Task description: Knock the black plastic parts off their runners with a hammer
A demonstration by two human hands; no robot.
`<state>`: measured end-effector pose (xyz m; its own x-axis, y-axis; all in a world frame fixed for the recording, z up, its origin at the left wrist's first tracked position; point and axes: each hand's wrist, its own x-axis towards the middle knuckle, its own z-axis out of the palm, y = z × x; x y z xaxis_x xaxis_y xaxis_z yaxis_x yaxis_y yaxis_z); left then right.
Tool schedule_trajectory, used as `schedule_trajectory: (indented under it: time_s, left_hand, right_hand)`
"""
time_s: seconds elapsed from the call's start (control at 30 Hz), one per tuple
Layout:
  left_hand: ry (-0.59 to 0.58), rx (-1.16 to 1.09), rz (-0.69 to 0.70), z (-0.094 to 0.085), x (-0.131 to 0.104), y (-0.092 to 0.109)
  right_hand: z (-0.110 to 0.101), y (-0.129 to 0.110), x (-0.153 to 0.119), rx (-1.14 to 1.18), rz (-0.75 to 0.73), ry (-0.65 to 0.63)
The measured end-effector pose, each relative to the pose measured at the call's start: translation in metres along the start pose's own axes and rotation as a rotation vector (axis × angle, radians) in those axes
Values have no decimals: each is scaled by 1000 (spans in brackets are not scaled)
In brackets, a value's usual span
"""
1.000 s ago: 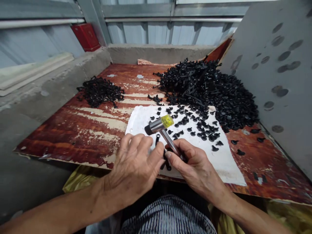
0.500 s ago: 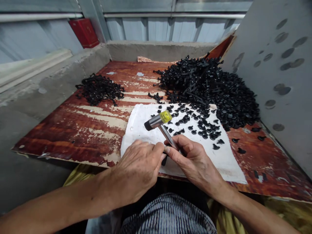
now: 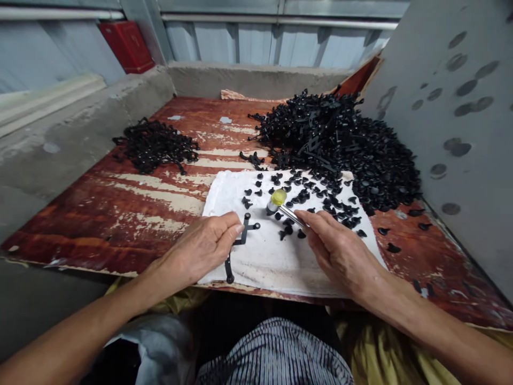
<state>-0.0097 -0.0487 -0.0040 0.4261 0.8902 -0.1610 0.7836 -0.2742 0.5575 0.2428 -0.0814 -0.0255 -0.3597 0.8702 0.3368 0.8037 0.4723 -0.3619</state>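
My left hand (image 3: 208,243) pinches a thin black branched part (image 3: 245,231) over the left side of a white cloth (image 3: 272,262); one leg of the part hangs below my fingers. My right hand (image 3: 336,248) is wrapped round the metal handle of a small hammer (image 3: 276,201) with a yellow face. The hammer's head is over the middle of the cloth. Small black round pieces (image 3: 298,198) lie scattered around it, mostly across the cloth's back and right parts.
A large heap of black parts (image 3: 332,139) stands at the back right, a smaller pile of branched parts (image 3: 154,144) at the left. The worn red board (image 3: 160,198) is bordered by a concrete ledge (image 3: 136,96) and a grey spotted panel (image 3: 452,133). A red box (image 3: 127,47) sits behind.
My hands have moved apart. My left hand has drawn left with the black part, now in plain view, and the hammer has swung down and right with my right hand.
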Motion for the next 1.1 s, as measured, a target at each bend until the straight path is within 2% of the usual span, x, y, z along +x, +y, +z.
schedule_trajectory:
  time_s: [0.1,0.17,0.27,0.37,0.5,0.63,0.8,1.0,1.1]
  left_hand:
    - [3,-8,3,-2,4,-2]
    - [-10,1,15,-3,9,-1]
    - [-57,19,58,-1,16,1]
    - [-119,41,109,0,25,4]
    - [-181,97,158,0,37,5]
    - [-203,82,208,1,46,4]
    - [-214,53,228,2,51,5]
    - [-141,30,189,1,48,3]
    - [-201,-109,137,-2,41,3]
  right_hand:
    - [-5,-10,-8,100,-7,-35]
    - [-7,-14,-13,192,33,7]
    - [-9,-14,-19,295,190,84]
    - [-10,-11,-24,398,387,53]
    - [-9,-11,-29,528,508,42]
    - [-9,-9,-31,626,558,40]
    - [-12,-9,-30,625,566,34]
    - [-15,-9,-31,639,591,26]
    - [-15,-7,-31,696,606,20]
